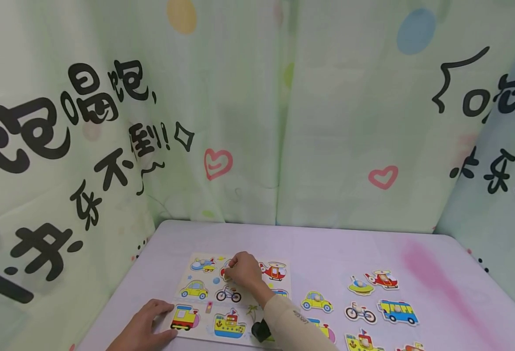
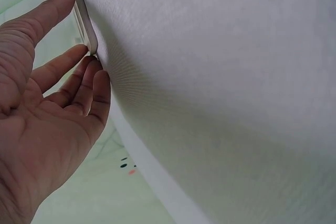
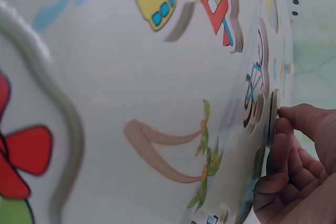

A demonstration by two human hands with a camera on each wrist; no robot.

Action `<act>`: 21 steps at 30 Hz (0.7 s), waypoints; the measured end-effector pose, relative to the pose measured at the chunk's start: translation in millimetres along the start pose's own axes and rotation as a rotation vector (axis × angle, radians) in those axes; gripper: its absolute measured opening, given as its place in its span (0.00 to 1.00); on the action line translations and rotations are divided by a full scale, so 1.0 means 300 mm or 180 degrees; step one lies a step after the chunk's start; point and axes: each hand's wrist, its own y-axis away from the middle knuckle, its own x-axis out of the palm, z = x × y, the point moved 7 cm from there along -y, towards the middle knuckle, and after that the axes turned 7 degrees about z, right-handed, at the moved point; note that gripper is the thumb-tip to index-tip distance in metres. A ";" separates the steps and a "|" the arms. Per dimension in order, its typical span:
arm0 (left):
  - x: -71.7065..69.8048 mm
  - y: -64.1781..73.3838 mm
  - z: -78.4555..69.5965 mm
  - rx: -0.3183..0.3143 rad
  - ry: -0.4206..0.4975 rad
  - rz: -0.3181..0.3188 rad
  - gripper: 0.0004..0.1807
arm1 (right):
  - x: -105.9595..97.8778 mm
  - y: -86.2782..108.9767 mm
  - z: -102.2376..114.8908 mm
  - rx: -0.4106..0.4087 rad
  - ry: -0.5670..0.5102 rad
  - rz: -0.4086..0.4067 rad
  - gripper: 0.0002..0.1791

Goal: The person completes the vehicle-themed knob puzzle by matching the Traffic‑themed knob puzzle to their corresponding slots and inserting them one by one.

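Note:
A white puzzle board [image 1: 196, 306] with vehicle pictures and shaped recesses lies on the table. My right hand [image 1: 244, 271] reaches over its top middle, pinching a thin puzzle piece [image 3: 273, 116] between thumb and forefinger. In the right wrist view the piece is edge-on close to the board, its picture hidden; a red patch shows beside the fingertips in the head view. My left hand [image 1: 145, 324] rests at the board's lower left, thumb and forefinger spread against its edge by the train picture [image 1: 185, 318]. The left wrist view shows those fingertips touching the board's side [image 2: 84, 19].
Right of the board lie loose pieces: a yellow car [image 1: 317, 302], a bicycle [image 1: 360, 313], a blue bus [image 1: 398, 312], a red helicopter [image 1: 382, 279], a flying saucer [image 1: 361, 286] and a ship [image 1: 363, 342]. A printed curtain [image 1: 327, 122] hangs behind the table.

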 end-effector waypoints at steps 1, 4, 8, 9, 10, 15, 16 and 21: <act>0.000 -0.001 0.000 -0.0013 0.0002 0.0005 0.34 | 0.001 -0.002 0.000 -0.0015 0.0020 0.0000 0.12; 0.002 -0.002 -0.001 -0.0049 0.0009 0.0019 0.35 | 0.004 -0.004 0.002 -0.0067 0.0101 0.0026 0.11; 0.004 -0.004 0.001 -0.0062 0.0040 0.0032 0.35 | 0.007 -0.004 0.002 -0.0096 0.0238 0.0038 0.10; 0.005 -0.005 0.001 -0.0064 0.0055 0.0033 0.35 | 0.006 -0.002 0.003 -0.0103 0.0247 0.0035 0.10; 0.006 -0.006 0.003 -0.0059 0.0054 0.0037 0.35 | 0.006 -0.002 0.001 -0.0095 0.0251 0.0038 0.10; 0.006 -0.009 0.009 -0.0077 0.0048 0.0035 0.36 | -0.002 0.013 0.007 -0.0114 0.0129 0.0013 0.10; 0.005 -0.009 0.009 -0.0081 0.0049 0.0032 0.36 | -0.004 0.018 0.008 -0.0116 0.0097 0.0008 0.10; 0.004 -0.006 0.008 -0.0103 0.0072 0.0021 0.36 | -0.012 0.046 0.015 -0.0212 -0.0190 -0.0001 0.10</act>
